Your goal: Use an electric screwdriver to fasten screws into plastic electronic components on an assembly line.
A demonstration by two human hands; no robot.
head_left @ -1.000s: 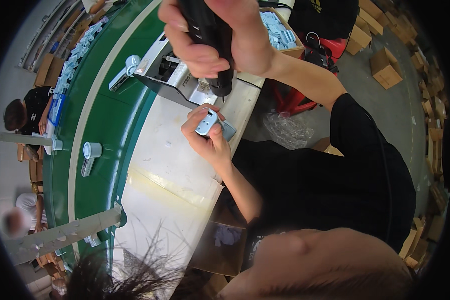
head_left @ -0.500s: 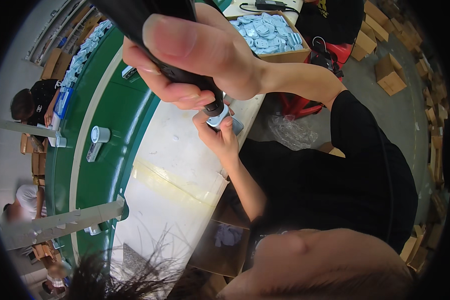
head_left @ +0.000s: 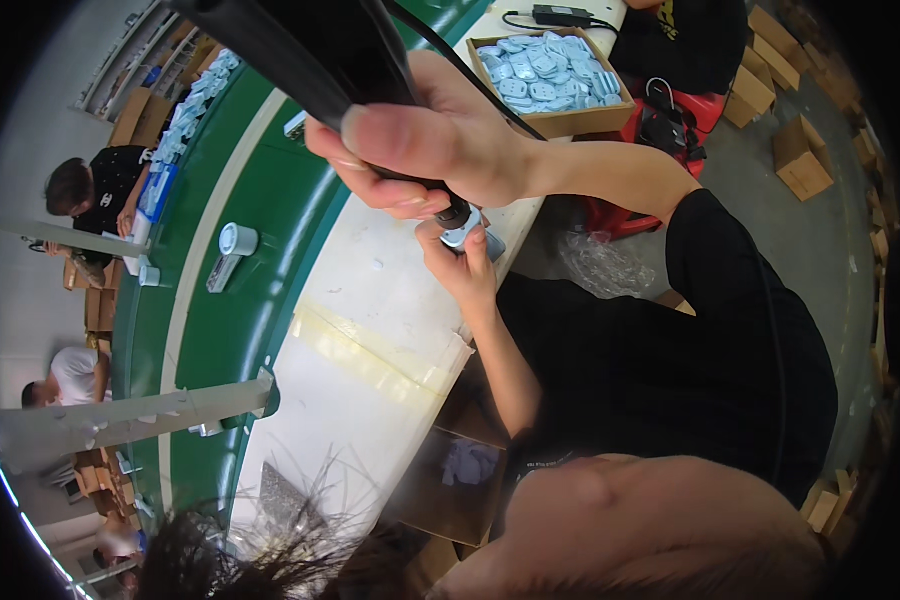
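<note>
Near the body-side edge of the white worktop (head_left: 370, 290), the head view shows us a small light-blue housing (head_left: 456, 239) pinched in the left hand (head_left: 457, 272), thumb along one side and fingers curled round the other. The right hand (head_left: 460, 140) is wrapped firmly about a thick black handheld driver (head_left: 310, 60), whose narrow nose points down to the top of the housing; we cannot tell whether the tip actually touches it, since the join is too small and partly covered. A black cord (head_left: 468, 72) passes behind the right hand. By its look we judge the housing to be moulded plastic: light, stiff and smooth, with a surface that could slide or twist under a turning tool. We would hold it as the left hand does, by its opposite side walls, leaving the top face free and the fingertips clear of the driver's nose. It should bear a firm pinch, though hard pressure from above might mark or crack a thin face. The driver looks like the heavier of the two, its bulk well above the nose, so we would grasp it around the body and steady it upright. Farther up the worktop, an open carton (head_left: 590, 122) holds a heap of light-blue parts (head_left: 545, 68), and on the green belt (head_left: 280, 220) to the left lies a round light-blue piece (head_left: 238, 240), apart from both hands.
</note>
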